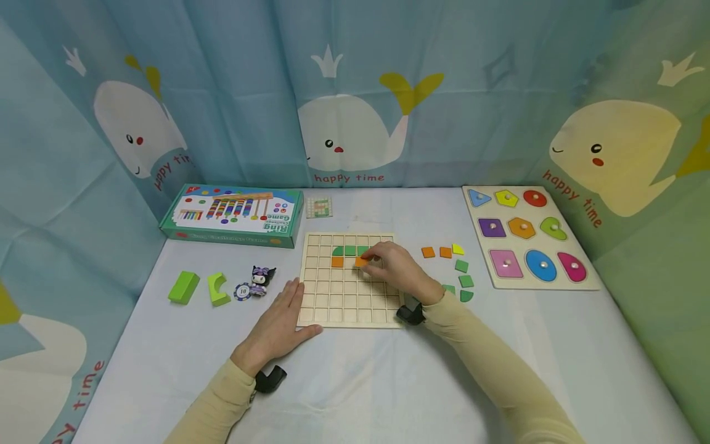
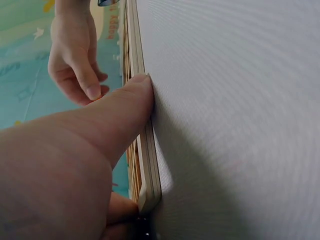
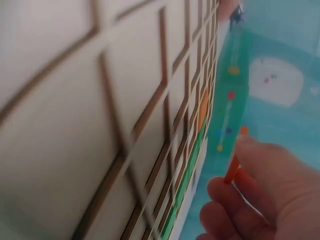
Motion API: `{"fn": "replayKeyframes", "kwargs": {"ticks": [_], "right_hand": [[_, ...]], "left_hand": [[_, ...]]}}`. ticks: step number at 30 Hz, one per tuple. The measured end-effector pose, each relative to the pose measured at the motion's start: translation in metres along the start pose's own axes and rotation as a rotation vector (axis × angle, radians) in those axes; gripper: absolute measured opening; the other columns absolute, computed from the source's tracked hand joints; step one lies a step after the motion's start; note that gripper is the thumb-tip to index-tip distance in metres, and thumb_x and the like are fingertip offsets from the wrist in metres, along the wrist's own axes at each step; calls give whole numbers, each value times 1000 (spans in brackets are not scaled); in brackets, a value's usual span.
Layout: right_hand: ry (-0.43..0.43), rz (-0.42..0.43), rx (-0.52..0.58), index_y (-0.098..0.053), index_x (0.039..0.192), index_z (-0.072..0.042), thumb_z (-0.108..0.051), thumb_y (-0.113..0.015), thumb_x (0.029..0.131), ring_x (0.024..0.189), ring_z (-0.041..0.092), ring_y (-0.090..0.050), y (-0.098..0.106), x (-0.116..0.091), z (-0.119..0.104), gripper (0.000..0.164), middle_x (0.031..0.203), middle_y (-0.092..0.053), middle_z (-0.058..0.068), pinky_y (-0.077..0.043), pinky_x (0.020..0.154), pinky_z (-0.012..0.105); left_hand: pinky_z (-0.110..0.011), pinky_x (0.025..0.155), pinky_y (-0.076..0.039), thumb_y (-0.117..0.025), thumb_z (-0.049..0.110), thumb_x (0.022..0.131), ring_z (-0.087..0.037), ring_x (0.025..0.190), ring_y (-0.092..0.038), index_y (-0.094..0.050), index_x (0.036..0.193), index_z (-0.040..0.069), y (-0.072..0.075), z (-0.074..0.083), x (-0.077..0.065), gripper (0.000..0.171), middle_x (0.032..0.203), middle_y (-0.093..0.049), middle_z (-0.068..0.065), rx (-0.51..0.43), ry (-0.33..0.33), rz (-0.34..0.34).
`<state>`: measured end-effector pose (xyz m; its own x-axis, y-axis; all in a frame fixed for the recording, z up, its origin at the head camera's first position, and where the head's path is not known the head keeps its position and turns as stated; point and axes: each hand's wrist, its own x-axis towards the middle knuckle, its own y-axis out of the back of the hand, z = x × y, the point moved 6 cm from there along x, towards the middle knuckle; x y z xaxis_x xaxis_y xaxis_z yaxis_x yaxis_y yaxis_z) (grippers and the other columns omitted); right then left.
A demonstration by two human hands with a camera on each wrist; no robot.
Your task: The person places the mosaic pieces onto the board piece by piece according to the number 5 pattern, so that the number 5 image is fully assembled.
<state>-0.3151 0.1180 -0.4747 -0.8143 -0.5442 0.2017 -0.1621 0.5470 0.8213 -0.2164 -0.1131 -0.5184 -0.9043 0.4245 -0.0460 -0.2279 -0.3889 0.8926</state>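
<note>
A wooden grid board (image 1: 339,299) lies on the white table. My left hand (image 1: 277,327) rests at its near left corner, fingers straight along the left side and the thumb (image 2: 132,95) against the front edge. Over the upper part of the board, my right hand (image 1: 400,268) pinches an orange square tile (image 3: 233,167) between thumb and fingers; the right wrist view shows it tilted, apart from the grid. Green tiles (image 1: 350,251) form a row in the grid, rounded at the left end and partly covered by the right hand. One orange square (image 1: 338,262) sits below that row.
Right of the board lie loose orange tiles (image 1: 445,252), a yellow piece (image 1: 457,249) and several green pieces (image 1: 466,281). A shape puzzle (image 1: 482,268) stands far right. At left are a game box (image 1: 233,216), green blocks (image 1: 184,287), a figurine (image 1: 259,282) and a pattern card (image 1: 318,208).
</note>
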Motion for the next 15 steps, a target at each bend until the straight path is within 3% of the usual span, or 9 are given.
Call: {"fn": "replayKeyframes", "kwargs": {"ticks": [8, 15], "right_hand": [[86, -67, -95, -75, 103, -4, -18, -75, 88, 90, 20, -63, -20, 15, -26, 20, 98, -71, 5, -51, 80, 33], [82, -109, -147, -76, 98, -5, -17, -75, 89, 83, 15, -62, -35, 24, -37, 15, 91, -69, 1, -51, 76, 28]], "left_hand": [[-47, 115, -17, -66, 49, 91, -38, 145, -11, -18, 148, -14, 1, 0, 0, 98, 156, -14, -28, -4, 1, -1], [-47, 116, -17, -64, 50, 91, -38, 145, -11, -19, 148, -14, 1, 0, -1, 97, 156, -14, -28, -6, -2, 2]]}}
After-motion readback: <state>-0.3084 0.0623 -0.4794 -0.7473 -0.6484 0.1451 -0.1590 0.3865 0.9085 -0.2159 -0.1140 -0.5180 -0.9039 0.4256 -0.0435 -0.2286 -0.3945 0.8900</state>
